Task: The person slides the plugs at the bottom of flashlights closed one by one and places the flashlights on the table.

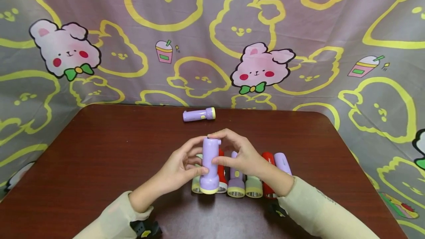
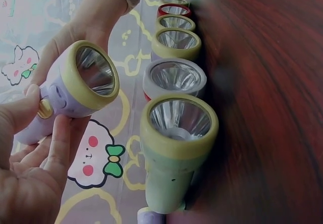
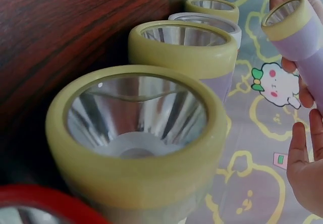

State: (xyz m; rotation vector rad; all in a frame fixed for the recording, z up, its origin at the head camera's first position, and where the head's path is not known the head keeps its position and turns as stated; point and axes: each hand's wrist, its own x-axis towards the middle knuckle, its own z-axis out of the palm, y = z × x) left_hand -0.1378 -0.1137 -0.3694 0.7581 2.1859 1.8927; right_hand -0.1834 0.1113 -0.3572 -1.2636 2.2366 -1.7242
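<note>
A purple flashlight (image 1: 210, 154) with a yellow rim is held above the table, its lens end lower and toward me. My left hand (image 1: 177, 165) grips it from the left, thumb near the lens end. My right hand (image 1: 244, 154) holds its upper part from the right, thumb on the body and fingers at the tail end. In the left wrist view, a yellow button (image 2: 45, 109) shows on its side. Behind and beside it lies a row of flashlights, among them a green one (image 2: 174, 168), a red one (image 1: 221, 172) and a purple one (image 1: 236, 182).
Another purple flashlight (image 1: 199, 115) lies sideways near the back edge of the brown table (image 1: 99, 150). On the right, the row continues with a green flashlight (image 1: 254, 185), a red flashlight (image 1: 268, 158) and a purple flashlight (image 1: 282, 162). A patterned curtain (image 1: 206, 40) hangs behind.
</note>
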